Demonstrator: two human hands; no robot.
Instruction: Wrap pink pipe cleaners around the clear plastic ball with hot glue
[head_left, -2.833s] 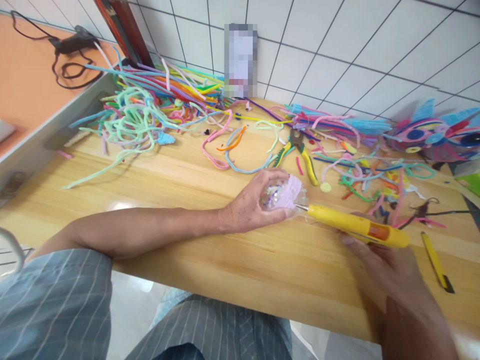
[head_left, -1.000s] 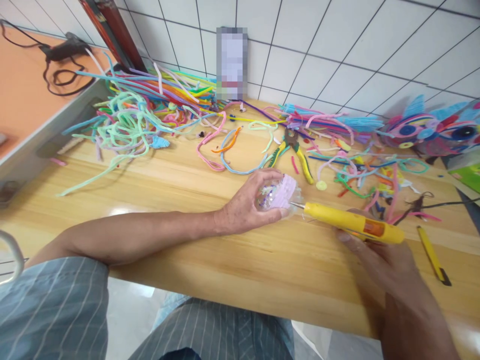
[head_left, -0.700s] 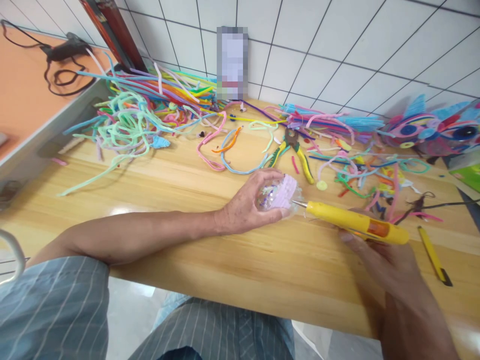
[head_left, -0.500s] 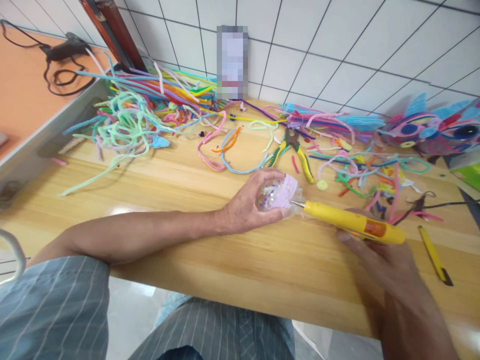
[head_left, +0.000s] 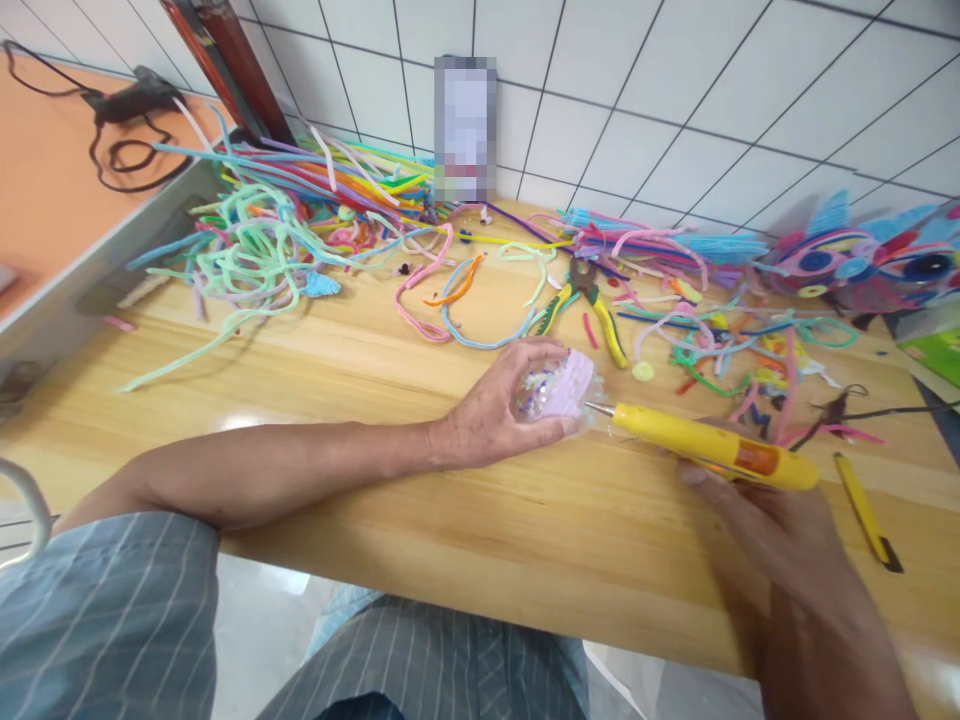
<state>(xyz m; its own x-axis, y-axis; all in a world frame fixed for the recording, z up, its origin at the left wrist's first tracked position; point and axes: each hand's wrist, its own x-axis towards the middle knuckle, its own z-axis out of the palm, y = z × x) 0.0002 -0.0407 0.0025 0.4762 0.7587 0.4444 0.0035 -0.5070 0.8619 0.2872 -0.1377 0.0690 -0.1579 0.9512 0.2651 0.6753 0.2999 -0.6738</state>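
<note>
My left hand [head_left: 499,408] is curled round a clear ball [head_left: 531,392] with glittery bits inside. A lilac pipe-cleaner band [head_left: 570,385] covers the ball's right part. In my right hand [head_left: 765,515] is a yellow hot glue gun [head_left: 697,442], its fingers wrapped round the handle, which is mostly hidden. The gun's metal nozzle points left at the band's lower right edge; whether it touches I cannot tell. Just beyond the ball lie pliers [head_left: 616,335] with yellow and green handles, spread apart.
Pipe cleaners [head_left: 255,240] are heaped at the back left, with another bundle [head_left: 675,240] along the wall. A phone [head_left: 465,130] leans on the tiles. Right of my hand lies a yellow cutter knife [head_left: 862,508]. Colourful fish-like crafts [head_left: 855,255] stand at the far right, near a black cord [head_left: 885,410].
The glue gun has shifted slightly to the right, its nozzle a little further from the ball's middle. My left hand and the ball have stayed in place.
</note>
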